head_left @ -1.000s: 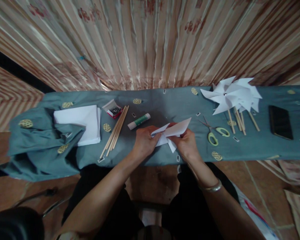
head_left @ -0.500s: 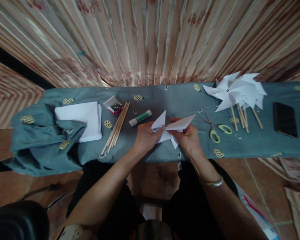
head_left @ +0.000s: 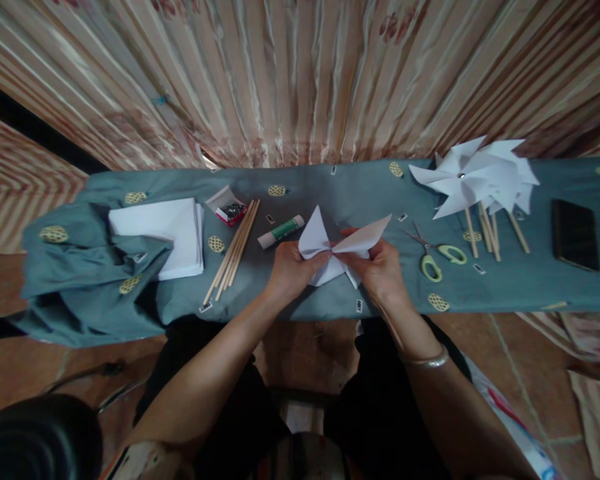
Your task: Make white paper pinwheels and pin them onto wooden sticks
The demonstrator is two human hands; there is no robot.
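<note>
Between my two hands is a white paper pinwheel [head_left: 364,237] without a stick, its points bent in toward the middle. My left hand [head_left: 291,270] pinches it from the left, thumb near the centre. From the right, my right hand [head_left: 380,267] grips it, with the thumb also close to the centre and fingers behind the paper. The fingers partly hide the folds. Just beyond my left hand lies a glue stick [head_left: 281,232] with a green label. To the right of my right hand, scissors [head_left: 433,255] with light green handles lie spread apart.
Wooden sticks [head_left: 234,253], a small open box of metal pins [head_left: 230,210] and a stack of white paper [head_left: 180,243] lie at left. Several finished pinwheels [head_left: 475,177] on sticks and a dark phone [head_left: 574,233] lie at right. A striped curtain [head_left: 300,80] hangs behind the cloth-covered table [head_left: 325,180].
Both hands still hold the paper. Its left point now stands more upright and spread, and my thumbs have come closer together at the centre. The view has shifted slightly.
</note>
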